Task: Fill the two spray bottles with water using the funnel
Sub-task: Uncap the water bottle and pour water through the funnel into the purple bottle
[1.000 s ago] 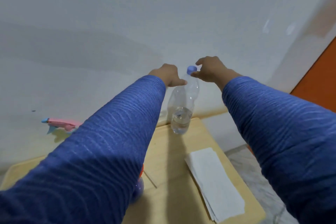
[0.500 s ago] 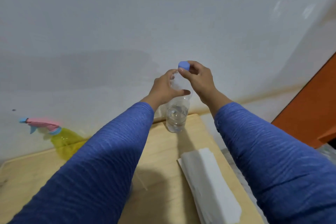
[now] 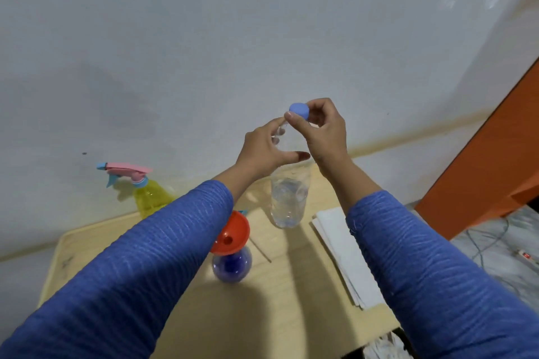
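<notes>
Here the clear water bottle point(image 3: 289, 198) stands upright near the far edge of the wooden table point(image 3: 294, 294), about a third full, with the left hand point(image 3: 264, 148) curled round its upper part, thumb across the front, and the right hand point(image 3: 322, 131) pinching the blue cap point(image 3: 299, 110) between thumb and fingertips at the very top; whether the cap sits on the neck or just above it cannot be told. Nearer the person, the orange funnel point(image 3: 232, 233) sits tilted in the mouth of the blue spray bottle point(image 3: 232, 267), partly hidden by the left sleeve point(image 3: 140, 271). The yellow spray bottle point(image 3: 151, 198) with its pink and blue trigger head point(image 3: 125, 172) stands at the table's far left, against the pale wall point(image 3: 262, 23). A stack of white paper towels point(image 3: 341, 251) lies to the right of the water bottle, under the right sleeve point(image 3: 431, 271). Beyond the table's right edge are an orange panel point(image 3: 490, 169) and a marbled floor point(image 3: 495, 259) with cables. Compared with half a second ago, the view has tipped down, so the funnel and blue bottle now show, and the right hand's fingers have turned round the cap while the left keeps its hold.
</notes>
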Available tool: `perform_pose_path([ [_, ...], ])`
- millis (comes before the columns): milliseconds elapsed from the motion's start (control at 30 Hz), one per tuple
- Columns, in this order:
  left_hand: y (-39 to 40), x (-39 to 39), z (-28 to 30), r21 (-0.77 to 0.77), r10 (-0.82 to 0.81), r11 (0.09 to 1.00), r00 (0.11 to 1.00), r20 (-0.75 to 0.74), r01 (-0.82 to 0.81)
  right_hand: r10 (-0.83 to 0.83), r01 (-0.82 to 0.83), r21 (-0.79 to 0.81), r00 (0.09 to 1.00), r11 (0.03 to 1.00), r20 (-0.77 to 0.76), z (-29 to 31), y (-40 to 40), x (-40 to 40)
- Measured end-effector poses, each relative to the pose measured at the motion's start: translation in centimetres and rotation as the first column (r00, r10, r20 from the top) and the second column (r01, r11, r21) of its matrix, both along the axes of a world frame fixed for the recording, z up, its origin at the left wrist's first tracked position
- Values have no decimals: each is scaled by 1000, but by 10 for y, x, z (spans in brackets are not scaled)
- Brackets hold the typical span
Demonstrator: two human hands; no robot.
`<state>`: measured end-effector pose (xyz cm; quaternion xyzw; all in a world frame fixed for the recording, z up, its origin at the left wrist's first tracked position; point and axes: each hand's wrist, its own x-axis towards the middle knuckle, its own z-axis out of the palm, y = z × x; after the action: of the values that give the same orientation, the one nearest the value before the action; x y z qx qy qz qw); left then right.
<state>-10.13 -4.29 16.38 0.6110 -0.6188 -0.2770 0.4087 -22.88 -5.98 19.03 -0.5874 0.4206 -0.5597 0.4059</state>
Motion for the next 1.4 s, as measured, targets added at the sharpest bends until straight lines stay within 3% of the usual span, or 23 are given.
perform_pose_path([
  [133,19,8,-7,6,-36,999,999,-6,36,11,-11,17,1000,1000,-19,-5,23,3],
  [300,29,16,-9,12,-67,998,998,-17,68,200,-193,63,968,979,-149,3,33,-5],
  [500,28,18,-8,43,-145,988,989,-42,147,-34,11,-64,932,998,-362,4,31,3],
  [633,24,22,-7,77,-202,975,977,-62,207,202,-178,104,924,979,-324,19,27,-9],
  [700,23,22,-7,83,-217,971,973,-73,223,259,-224,130,869,966,-421,25,24,-15],
  [767,21,20,-7,86,-230,968,970,-81,236,140,-165,3,825,986,-548,27,19,-15],
  [867,18,20,-6,95,-245,963,966,-87,253,40,-112,-97,832,989,-554,30,19,-11],
  [1067,17,28,-8,103,-252,960,964,-88,261,269,-305,40,761,952,-591,45,19,-17],
  [1233,19,26,-7,99,-266,956,958,-107,276,78,-217,-96,672,971,-737,49,18,-15],
  [1400,23,27,-13,76,-255,960,955,-150,268,1,-138,-169,777,976,-629,45,26,-22],
])
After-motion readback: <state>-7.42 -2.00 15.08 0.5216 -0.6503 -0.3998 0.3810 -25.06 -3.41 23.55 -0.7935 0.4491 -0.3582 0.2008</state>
